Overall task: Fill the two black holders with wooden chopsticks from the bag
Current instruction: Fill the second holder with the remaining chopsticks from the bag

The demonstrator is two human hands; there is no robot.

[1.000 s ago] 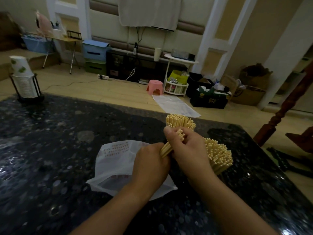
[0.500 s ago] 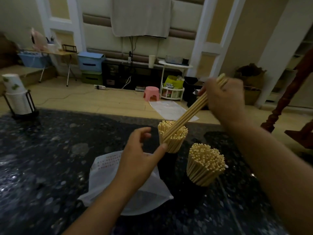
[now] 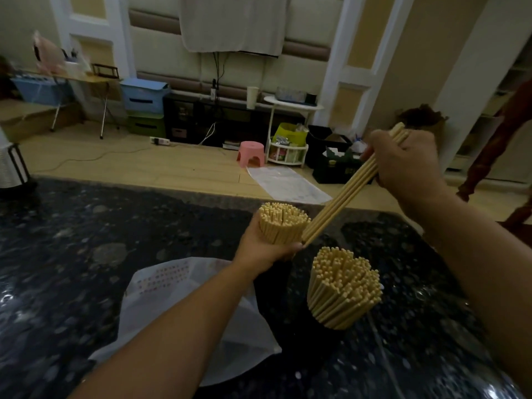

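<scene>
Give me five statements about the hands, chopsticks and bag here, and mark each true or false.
1. The right hand grips a few long chopsticks. True.
2. The left hand lies flat on the table. False: it wraps the far bundle.
3. The near bundle is fanned out. True.
4. The white bag hangs from the right hand. False: it lies on the table.
5. Both hands are empty. False.

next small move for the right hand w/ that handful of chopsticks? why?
Probably slide them down into the far bundle. The right hand grips a few loose chopsticks slanting, lower tips at that bundle's right edge, which the left hand is steadying. The near bundle looks packed; whether the far one has room is hard to tell.
</scene>
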